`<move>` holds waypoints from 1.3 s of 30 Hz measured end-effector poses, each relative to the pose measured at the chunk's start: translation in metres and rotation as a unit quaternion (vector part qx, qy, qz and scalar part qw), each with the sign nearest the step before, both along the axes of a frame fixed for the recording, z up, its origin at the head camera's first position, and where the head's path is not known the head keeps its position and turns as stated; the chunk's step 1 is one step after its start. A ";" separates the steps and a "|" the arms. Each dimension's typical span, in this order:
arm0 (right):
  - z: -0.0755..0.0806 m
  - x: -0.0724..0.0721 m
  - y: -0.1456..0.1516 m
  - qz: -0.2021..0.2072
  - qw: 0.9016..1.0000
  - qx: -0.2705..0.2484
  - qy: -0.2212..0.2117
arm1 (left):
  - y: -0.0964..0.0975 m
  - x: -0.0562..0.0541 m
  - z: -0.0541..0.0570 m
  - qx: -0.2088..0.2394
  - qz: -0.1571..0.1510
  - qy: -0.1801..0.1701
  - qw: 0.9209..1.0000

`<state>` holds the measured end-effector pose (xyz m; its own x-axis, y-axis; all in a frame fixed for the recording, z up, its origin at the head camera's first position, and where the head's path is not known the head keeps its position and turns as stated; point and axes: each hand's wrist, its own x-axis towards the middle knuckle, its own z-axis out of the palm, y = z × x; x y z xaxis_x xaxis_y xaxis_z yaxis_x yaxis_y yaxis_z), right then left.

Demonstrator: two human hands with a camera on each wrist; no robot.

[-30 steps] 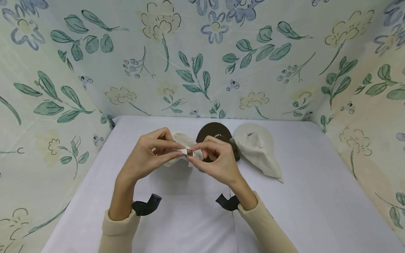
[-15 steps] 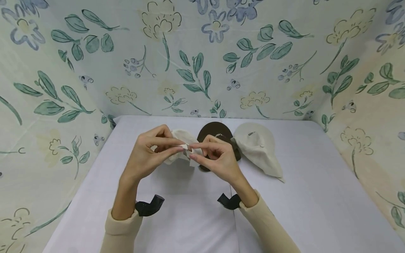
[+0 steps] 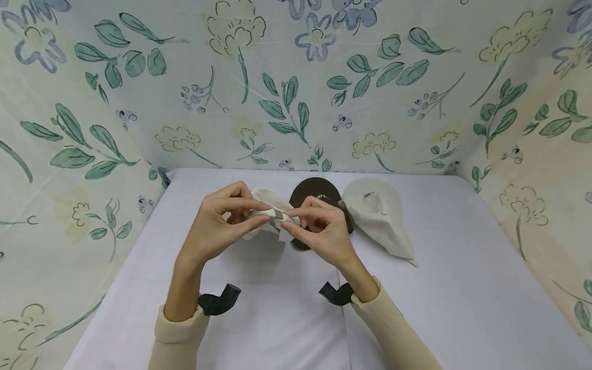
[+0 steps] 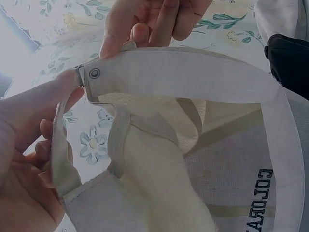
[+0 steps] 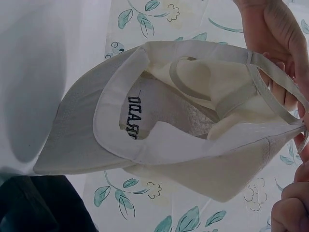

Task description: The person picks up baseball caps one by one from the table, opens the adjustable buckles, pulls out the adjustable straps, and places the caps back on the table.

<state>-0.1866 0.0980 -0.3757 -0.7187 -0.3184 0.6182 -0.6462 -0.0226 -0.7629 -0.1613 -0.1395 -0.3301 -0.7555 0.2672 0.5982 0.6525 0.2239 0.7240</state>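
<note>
Both hands hold a cream cap (image 3: 268, 196) above the table, its back strap between them. My left hand (image 3: 217, 218) pinches one end of the strap between thumb and fingers. On the other side my right hand (image 3: 324, 226) pinches the strap's other part, close to the left fingertips. In the left wrist view a small metal buckle (image 4: 80, 76) sits at the left fingertips, beside a metal eyelet (image 4: 94, 73) in the band. The cap's inside faces the right wrist camera, with dark lettering (image 5: 133, 117) showing reversed inside the front; its brim (image 5: 77, 130) points left.
A dark brown cap (image 3: 311, 189) lies behind the right hand. Beside it on the right rests another cream cap (image 3: 381, 216), its crown partly flattened. A white cloth (image 3: 287, 308) covers the table, and flowered fabric (image 3: 296, 92) hangs behind.
The fingertips have drawn slightly apart, the right hand moving a little to the right. More of the strap shows between them. The other caps stay put.
</note>
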 end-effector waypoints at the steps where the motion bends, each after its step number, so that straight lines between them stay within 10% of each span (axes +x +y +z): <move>1: 0.000 0.000 0.000 -0.001 1.000 0.000 0.003 | 0.000 0.000 0.000 0.000 0.001 0.000 1.000; 39: 0.008 0.004 0.002 -0.042 0.981 0.022 0.187 | 0.011 0.006 0.002 -0.083 0.009 -0.017 0.996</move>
<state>-0.1830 0.1003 -0.3678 -0.4684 -0.3003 0.8309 -0.8796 0.0695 -0.4707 -0.1557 -0.1281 -0.3285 -0.7798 0.3465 0.5214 0.6234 0.3529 0.6978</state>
